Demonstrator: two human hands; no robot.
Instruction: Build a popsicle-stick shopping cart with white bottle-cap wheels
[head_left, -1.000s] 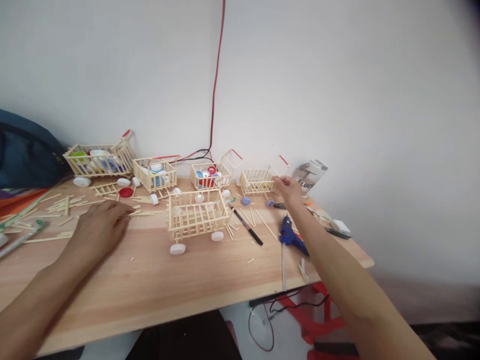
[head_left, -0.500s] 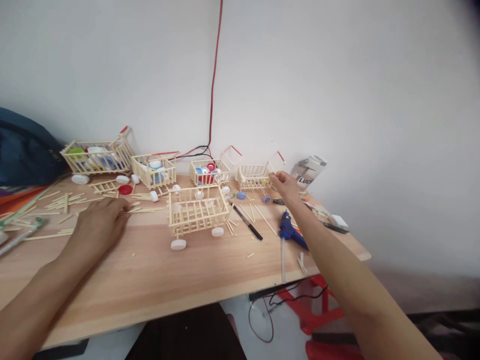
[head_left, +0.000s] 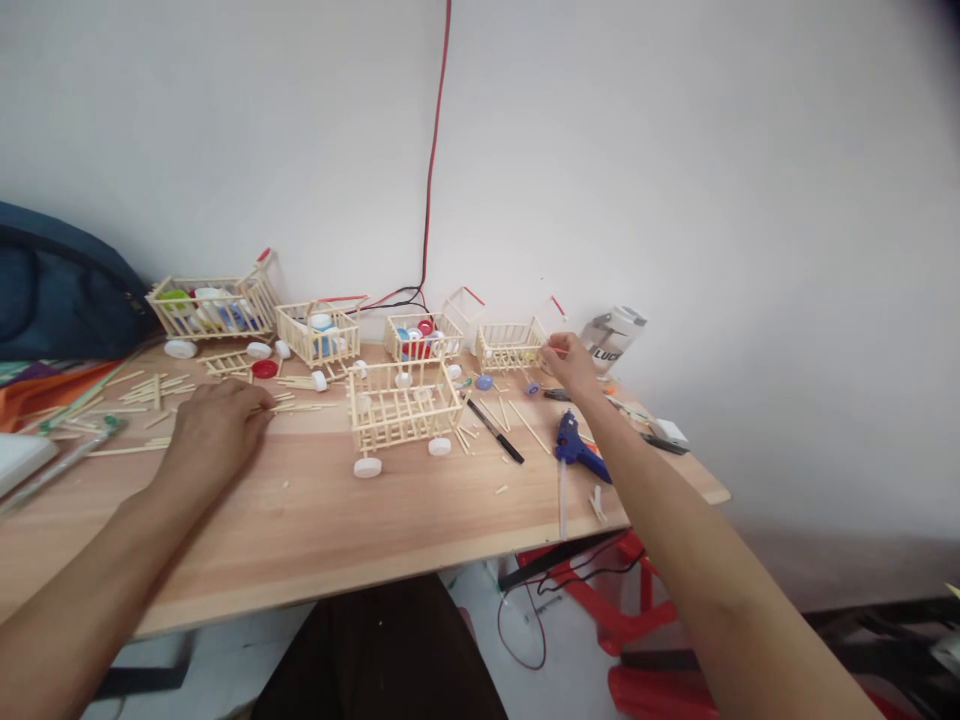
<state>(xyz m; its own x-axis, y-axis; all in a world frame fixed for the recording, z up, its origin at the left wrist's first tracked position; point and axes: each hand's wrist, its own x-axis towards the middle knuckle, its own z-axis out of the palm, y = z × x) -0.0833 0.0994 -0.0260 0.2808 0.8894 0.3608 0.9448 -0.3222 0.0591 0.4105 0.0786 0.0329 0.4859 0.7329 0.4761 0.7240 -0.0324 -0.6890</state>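
Note:
My left hand [head_left: 219,428] rests low on the table, fingers bent and together, their tips at some loose wooden sticks [head_left: 304,407]; whether one is between them is hidden. Reaching to the back right, my right hand [head_left: 574,364] has thumb and fingers pinched, with a small reddish bit at the tips that I cannot make out. It is beside a small stick cart [head_left: 510,347] with a red-topped handle. Between my hands stands a larger stick cart [head_left: 405,408] on white bottle-cap wheels, without a handle.
Three more stick carts stand along the wall, holding bottle caps; one is the far-left cart [head_left: 214,310]. A black pen [head_left: 496,432], a blue glue gun [head_left: 577,447] and a transparent printed container [head_left: 613,338] are on the right. A dark blue bag [head_left: 67,285] is at the left edge.
The view has shifted slightly, so the table's things appear a little higher and those on the left further right. A reddish bit now shows at my right fingertips. Both hands stay at about the same places.

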